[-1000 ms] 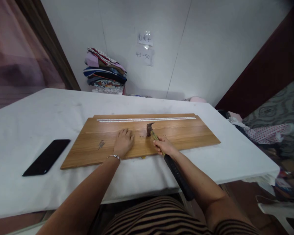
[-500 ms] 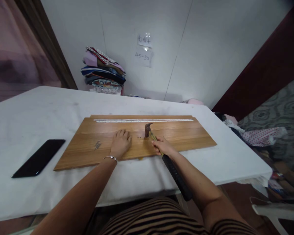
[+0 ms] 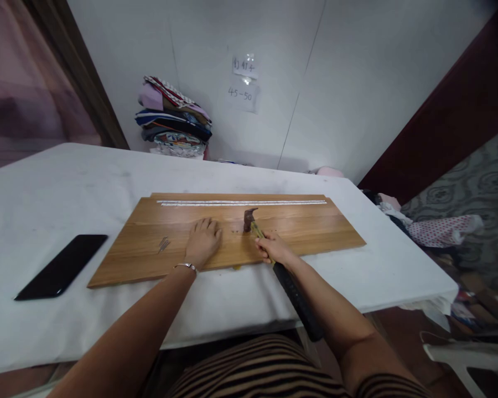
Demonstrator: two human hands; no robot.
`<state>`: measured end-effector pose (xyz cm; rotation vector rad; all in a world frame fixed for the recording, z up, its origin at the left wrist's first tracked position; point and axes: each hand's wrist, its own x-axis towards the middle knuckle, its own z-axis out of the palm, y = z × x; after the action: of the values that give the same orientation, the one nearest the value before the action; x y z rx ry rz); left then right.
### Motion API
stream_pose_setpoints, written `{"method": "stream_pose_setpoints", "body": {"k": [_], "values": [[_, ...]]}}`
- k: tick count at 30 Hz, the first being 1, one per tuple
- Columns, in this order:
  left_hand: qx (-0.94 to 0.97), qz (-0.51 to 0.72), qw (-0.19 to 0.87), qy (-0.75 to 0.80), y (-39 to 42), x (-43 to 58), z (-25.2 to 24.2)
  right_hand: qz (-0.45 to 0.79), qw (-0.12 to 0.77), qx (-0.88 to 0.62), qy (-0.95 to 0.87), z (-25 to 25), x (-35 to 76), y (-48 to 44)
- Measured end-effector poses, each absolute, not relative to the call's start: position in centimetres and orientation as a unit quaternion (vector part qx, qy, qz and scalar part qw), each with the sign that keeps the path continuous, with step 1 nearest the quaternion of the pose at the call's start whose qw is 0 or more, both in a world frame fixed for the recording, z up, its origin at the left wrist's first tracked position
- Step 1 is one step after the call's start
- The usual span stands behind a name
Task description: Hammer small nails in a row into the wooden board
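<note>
My right hand is wrapped around the yellowish shaft of a claw hammer, close below its rusty head. The hammer's black grip sticks out behind the hand toward me. Its head is down at the surface of a wooden board, beside a few small nail heads. Flat on the board, to the left of the hammer, lies my left hand with its fingers stretched out. A small bunch of loose nails rests on the board further left.
Two white strips run along the board's far part. A black phone lies on the white-covered table, left of the board. Folded cloths are stacked at the back by the wall. A white plastic chair stands at lower right.
The view has shifted very slightly. Both hands and the hammer keep almost the same place on the board.
</note>
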<state>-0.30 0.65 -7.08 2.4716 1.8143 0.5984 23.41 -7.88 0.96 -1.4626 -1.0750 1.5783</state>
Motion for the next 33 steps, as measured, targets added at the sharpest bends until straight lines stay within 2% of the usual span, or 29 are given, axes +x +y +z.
{"method": "stream_pose_setpoints", "body": {"k": [33], "values": [[0.788, 0.179, 0.015, 0.588, 0.63, -0.11, -6.74, 0.609, 0.362, -0.568, -0.419, 0.65, 23.68, -7.39]]}}
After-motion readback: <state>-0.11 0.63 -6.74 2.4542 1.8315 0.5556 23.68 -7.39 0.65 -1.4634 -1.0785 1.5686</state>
